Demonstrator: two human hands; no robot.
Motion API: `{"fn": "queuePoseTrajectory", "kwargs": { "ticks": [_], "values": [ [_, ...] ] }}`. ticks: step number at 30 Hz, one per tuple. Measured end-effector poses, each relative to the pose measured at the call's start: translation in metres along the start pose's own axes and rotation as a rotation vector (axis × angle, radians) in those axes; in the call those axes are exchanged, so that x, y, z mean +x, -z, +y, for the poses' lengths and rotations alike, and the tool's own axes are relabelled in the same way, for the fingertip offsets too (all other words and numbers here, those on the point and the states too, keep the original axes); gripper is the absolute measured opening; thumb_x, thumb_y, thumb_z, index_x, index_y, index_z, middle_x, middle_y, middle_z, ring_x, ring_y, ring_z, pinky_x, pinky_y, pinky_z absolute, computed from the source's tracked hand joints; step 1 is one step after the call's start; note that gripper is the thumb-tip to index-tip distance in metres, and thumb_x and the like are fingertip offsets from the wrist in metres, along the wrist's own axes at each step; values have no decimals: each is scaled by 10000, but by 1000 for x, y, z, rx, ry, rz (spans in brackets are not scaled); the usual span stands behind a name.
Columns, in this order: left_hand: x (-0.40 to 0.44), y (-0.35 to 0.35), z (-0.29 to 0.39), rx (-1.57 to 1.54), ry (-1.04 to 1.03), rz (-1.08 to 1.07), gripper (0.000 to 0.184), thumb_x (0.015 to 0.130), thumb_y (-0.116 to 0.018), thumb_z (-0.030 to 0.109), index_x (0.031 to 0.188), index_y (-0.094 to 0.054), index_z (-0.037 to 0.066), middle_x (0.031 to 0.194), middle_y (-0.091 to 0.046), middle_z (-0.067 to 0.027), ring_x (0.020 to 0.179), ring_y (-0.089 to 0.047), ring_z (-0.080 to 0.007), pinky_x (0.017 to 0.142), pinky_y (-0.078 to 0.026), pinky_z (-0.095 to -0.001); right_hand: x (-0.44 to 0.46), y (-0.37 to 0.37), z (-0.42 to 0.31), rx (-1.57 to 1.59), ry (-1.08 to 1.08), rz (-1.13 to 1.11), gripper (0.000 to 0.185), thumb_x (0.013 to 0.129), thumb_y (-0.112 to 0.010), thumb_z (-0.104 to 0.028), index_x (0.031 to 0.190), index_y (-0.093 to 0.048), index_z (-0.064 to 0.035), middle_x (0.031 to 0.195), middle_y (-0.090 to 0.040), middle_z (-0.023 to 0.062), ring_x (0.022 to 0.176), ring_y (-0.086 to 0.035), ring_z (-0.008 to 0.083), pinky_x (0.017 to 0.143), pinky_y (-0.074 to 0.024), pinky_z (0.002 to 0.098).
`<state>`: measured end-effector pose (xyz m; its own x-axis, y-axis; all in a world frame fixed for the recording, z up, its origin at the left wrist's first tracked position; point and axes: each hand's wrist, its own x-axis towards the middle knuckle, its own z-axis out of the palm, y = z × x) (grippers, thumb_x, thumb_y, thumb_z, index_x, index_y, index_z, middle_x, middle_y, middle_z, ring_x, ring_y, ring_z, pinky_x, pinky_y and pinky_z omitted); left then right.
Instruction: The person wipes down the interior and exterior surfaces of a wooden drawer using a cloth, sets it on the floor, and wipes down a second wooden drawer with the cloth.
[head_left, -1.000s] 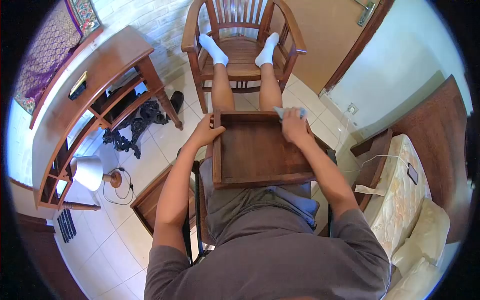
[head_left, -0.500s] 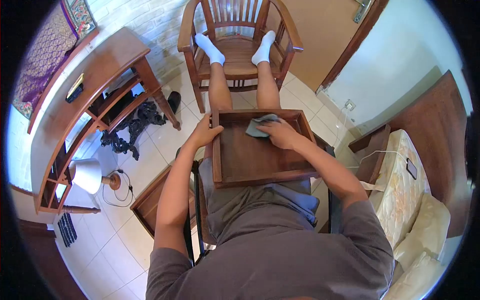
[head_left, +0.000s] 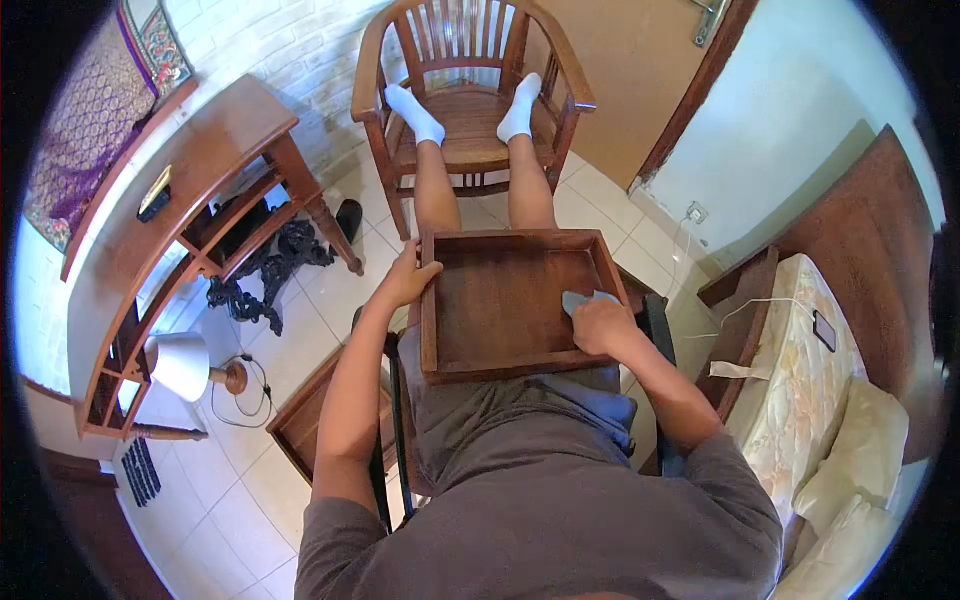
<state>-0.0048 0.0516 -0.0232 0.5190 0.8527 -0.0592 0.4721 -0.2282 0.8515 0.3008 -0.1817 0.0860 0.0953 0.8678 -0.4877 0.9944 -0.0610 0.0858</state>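
A shallow dark wooden drawer [head_left: 500,310] rests across my lap, its inside facing up. My left hand [head_left: 408,277] is closed round its left wall near the far corner, with the thumb over the rim. Inside the drawer, at the right wall, my right hand [head_left: 604,326] presses down a grey-green cloth [head_left: 574,302]. Most of the cloth is hidden under the fingers.
My socked feet rest on a wooden chair [head_left: 470,135] ahead. A wooden desk [head_left: 225,125] stands left, a white-shaded lamp [head_left: 180,366] on the floor beside it. Another wooden drawer [head_left: 300,420] lies by my left side. At right is a mattress [head_left: 800,370] with a phone [head_left: 824,331].
My right hand has moved with the cloth from the far middle of the drawer to its right side, closer to me. The left hand keeps its hold on the left wall.
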Motion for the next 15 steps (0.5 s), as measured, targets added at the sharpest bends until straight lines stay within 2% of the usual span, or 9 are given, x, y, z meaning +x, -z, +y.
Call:
{"fn": "queuePoseTrajectory", "kwargs": {
  "ticks": [1, 3, 6, 7, 9, 10, 12, 15],
  "values": [
    [1, 0, -2, 15, -4, 5, 754, 1005, -725, 292, 1596, -352, 6, 1351, -647, -259, 1099, -695, -325, 947, -558, -407, -12, 7, 0, 26, 26, -5, 342, 919, -634, -215, 1150, -786, -15, 1155, -773, 212, 1106, -739, 408, 940, -593, 472],
    [2, -1, -2, 39, -12, 18, 735, 1010, -717, 286, 1591, -356, 14, 1338, -653, -258, 1092, -697, -324, 943, -559, -409, -30, 21, -1, 93, 78, -74, 354, 924, -621, -211, 1173, -774, -10, 1206, -752, 235, 1127, -720, 432, 984, -573, 503],
    [1, 0, 1, 83, -61, 23, 714, 1020, -700, 273, 1582, -354, 2, 1298, -668, -250, 1085, -699, -321, 940, -560, -422, -33, 8, -11, 264, 323, -29, 408, 938, -658, -293, 1208, -742, 2, 1242, -726, 265, 1126, -703, 462, 997, -550, 547],
    [8, 1, -1, 58, -80, 40, 712, 1020, -698, 270, 1581, -353, -2, 1298, -665, -248, 1088, -698, -325, 947, -559, -424, -39, 0, -20, 322, 509, 205, 504, 929, -712, -427, 1212, -728, -10, 1153, -747, 246, 1069, -711, 456, 966, -538, 545],
    [5, -6, -14, 12, -91, 51, 709, 1020, -694, 265, 1578, -353, -9, 1299, -658, -246, 1093, -696, -333, 959, -556, -430, -35, -17, -44, 311, 676, 532, 558, 898, -757, -540, 1133, -731, -35, 1032, -750, 193, 982, -720, 413, 910, -524, 507],
    [1, -5, -6, -110, -79, 20, 716, 1008, -706, 255, 1575, -357, -10, 1376, -598, -251, 1155, -672, -340, 998, -545, -433, -30, -28, -57, 243, 638, 549, 545, 894, -760, -551, 1094, -725, -45, 1000, -743, 175, 960, -718, 393, 902, -516, 493],
    [0, -5, -3, -42, -164, 84, 730, 996, -719, 240, 1578, -354, -5, 1423, -544, -256, 1221, -636, -341, 1023, -536, -438, -17, -43, -75, 102, 561, 592, 525, 886, -766, -572, 1016, -713, -66, 936, -729, 138, 915, -713, 353, 886, -500, 465],
    [0, -2, -6, 102, -294, 229, 731, 972, -760, 233, 1567, -390, 21, 1491, -480, -222, 1317, -570, -325, 1086, -498, -451, -5, -44, -66, 130, 678, 705, 522, 876, -752, -599, 909, -677, -84, 872, -721, 115, 833, -712, 322, 802, -514, 464]
  ]
}}
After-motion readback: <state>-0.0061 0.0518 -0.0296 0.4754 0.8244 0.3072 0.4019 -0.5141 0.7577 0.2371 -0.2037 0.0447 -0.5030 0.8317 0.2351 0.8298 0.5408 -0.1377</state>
